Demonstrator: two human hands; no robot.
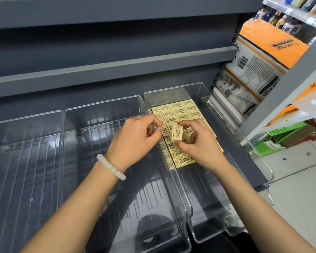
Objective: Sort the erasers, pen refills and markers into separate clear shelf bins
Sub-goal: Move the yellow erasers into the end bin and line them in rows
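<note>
Head view: right hand [199, 143] pinches one eraser [177, 134] above the right bin [201, 88], likely aligning it with the tiled erasers [179, 110]; left hand [135, 137] is curled beside it, its contents hidden.

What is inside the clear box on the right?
The right bin holds rows of yellow erasers. The right hand pinches one eraser above them; both hands cover some rows.

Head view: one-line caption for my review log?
Right hand pinches one eraser above neat eraser rows in the right clear bin.
</note>
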